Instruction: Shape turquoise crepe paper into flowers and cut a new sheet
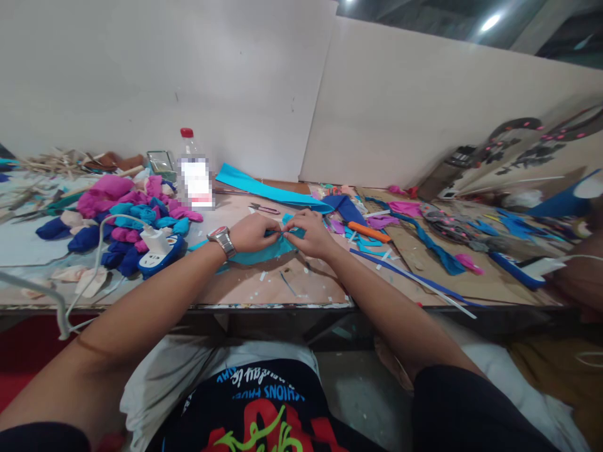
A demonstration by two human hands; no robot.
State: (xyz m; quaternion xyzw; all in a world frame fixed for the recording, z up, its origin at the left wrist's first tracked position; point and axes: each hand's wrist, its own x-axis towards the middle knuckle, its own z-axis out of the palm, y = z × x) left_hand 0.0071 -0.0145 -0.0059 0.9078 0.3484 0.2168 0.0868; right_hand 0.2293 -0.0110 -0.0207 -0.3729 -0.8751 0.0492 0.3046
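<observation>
Hands (254, 234) (311, 232) pinching turquoise fabric (264, 254); bottle label (195, 179) pixelated, unreadable; lettering (271, 394) on dark shirt (315, 385) only partly legible

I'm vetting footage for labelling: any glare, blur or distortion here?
In the head view, a ceiling lamp glares white at top right; pixelation hides the label area of the bottle; the outer parts look stretched, the far right smeared; the left hand and right hand read clearly, fingertip detail less so.
</observation>
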